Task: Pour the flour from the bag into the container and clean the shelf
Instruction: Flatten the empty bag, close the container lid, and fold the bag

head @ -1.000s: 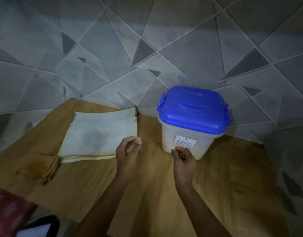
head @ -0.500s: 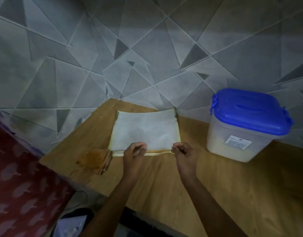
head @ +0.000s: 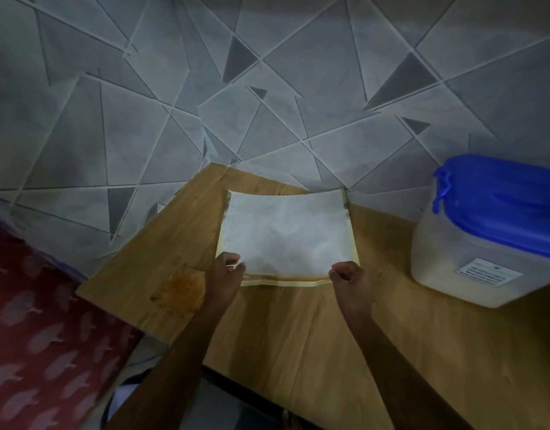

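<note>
A flat white flour bag [head: 286,234] with yellowish edges lies on the wooden shelf [head: 298,342], its far side against the wall. My left hand [head: 225,276] pinches the bag's near left corner. My right hand [head: 349,279] pinches its near right corner with curled fingers. To the right stands a translucent plastic container [head: 447,262] with whitish contents, a paper label and a blue lid [head: 509,200] closed on it.
A brownish stain [head: 180,290] marks the shelf left of my left hand. The grey wall with triangle pattern [head: 267,88] runs behind the shelf. A red patterned fabric [head: 41,336] lies beyond the shelf's left edge, below it.
Both hands moved left from the container to the bag and took hold of its near corners. The view swung left, so the container now sits at the right edge.
</note>
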`<state>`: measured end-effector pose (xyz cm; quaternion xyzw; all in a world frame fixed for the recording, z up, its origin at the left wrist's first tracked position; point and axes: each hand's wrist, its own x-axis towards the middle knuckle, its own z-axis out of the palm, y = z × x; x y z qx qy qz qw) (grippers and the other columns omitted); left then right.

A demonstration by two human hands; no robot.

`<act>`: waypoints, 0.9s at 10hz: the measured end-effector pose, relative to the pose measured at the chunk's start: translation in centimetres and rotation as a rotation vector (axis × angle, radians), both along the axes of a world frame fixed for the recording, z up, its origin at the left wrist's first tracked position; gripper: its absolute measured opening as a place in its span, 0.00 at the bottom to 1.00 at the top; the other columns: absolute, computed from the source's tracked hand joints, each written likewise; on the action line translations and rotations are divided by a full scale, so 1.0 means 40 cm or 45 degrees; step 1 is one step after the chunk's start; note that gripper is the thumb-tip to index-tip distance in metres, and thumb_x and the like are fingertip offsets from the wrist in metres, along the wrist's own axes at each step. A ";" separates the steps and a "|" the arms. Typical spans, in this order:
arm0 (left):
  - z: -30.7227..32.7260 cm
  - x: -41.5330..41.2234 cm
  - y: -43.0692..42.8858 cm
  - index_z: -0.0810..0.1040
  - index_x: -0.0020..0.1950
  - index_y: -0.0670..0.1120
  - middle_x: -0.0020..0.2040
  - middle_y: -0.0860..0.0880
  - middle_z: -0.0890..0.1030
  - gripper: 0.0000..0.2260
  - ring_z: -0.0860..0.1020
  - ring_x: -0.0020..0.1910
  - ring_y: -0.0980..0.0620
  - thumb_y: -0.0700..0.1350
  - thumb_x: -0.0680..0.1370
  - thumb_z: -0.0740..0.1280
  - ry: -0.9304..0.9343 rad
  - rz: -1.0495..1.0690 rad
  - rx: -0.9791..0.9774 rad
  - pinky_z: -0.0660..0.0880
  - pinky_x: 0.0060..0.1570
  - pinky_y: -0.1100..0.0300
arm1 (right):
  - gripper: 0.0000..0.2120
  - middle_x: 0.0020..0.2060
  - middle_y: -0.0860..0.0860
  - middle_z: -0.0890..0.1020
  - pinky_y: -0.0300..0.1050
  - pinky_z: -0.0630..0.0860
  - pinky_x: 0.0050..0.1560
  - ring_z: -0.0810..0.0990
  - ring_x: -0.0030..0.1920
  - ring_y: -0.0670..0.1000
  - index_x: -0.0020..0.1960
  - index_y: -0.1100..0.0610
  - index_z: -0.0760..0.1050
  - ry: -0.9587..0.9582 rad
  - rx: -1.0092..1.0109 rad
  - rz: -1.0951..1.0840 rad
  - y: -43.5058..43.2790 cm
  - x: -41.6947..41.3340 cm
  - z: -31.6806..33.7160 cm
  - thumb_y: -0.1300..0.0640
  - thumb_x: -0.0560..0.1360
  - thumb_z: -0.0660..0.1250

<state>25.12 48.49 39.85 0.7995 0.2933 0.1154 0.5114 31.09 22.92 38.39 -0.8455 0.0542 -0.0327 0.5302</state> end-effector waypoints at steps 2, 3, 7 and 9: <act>-0.043 0.070 0.065 0.75 0.63 0.44 0.63 0.44 0.77 0.15 0.76 0.63 0.42 0.44 0.78 0.70 0.296 -0.017 0.188 0.75 0.64 0.47 | 0.07 0.55 0.50 0.80 0.41 0.74 0.52 0.75 0.50 0.47 0.54 0.55 0.81 0.089 -0.183 -0.044 -0.019 0.110 -0.063 0.58 0.76 0.72; -0.062 0.102 0.099 0.73 0.66 0.41 0.66 0.42 0.75 0.19 0.73 0.67 0.40 0.46 0.78 0.69 0.414 -0.036 0.215 0.71 0.68 0.47 | 0.08 0.59 0.51 0.74 0.42 0.73 0.52 0.74 0.54 0.50 0.55 0.54 0.78 0.157 -0.234 -0.078 -0.023 0.158 -0.085 0.58 0.76 0.71; -0.454 0.285 0.460 0.81 0.48 0.53 0.46 0.52 0.84 0.21 0.85 0.45 0.47 0.60 0.60 0.76 0.672 0.076 0.154 0.84 0.43 0.48 | 0.10 0.67 0.56 0.71 0.49 0.76 0.61 0.74 0.63 0.59 0.58 0.55 0.78 0.374 -0.258 -0.154 -0.041 0.211 -0.143 0.56 0.78 0.71; -0.350 0.342 0.423 0.81 0.49 0.52 0.44 0.53 0.84 0.20 0.83 0.42 0.51 0.60 0.62 0.72 0.590 0.056 0.222 0.84 0.45 0.50 | 0.11 0.63 0.56 0.75 0.53 0.77 0.61 0.76 0.61 0.59 0.59 0.57 0.80 0.347 -0.233 -0.197 -0.048 0.225 -0.145 0.59 0.77 0.71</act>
